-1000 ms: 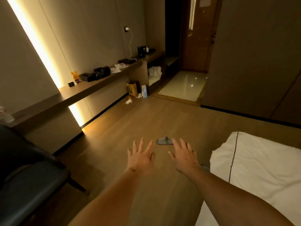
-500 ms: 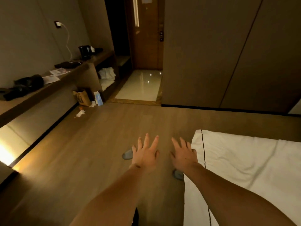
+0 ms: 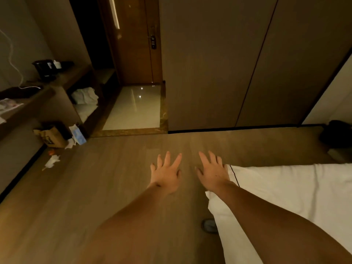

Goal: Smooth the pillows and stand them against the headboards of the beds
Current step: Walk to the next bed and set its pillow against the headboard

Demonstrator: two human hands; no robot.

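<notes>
Head view: left hand point(image 3: 165, 175) & right hand point(image 3: 213, 172) splayed, empty, apart, mid-frame over wood floor point(image 3: 95, 187). No pillows or headboard visible; white bed w/ black piping point(image 3: 295, 191) lower right. Best approach: turn toward bed's head end, find pillows first.

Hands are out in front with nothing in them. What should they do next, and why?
Probably turn right, along the bed. Both the left hand and the right hand are open and empty, held over the floor by the bed's corner. No pillow or headboard shows here, so they need finding first.
</notes>
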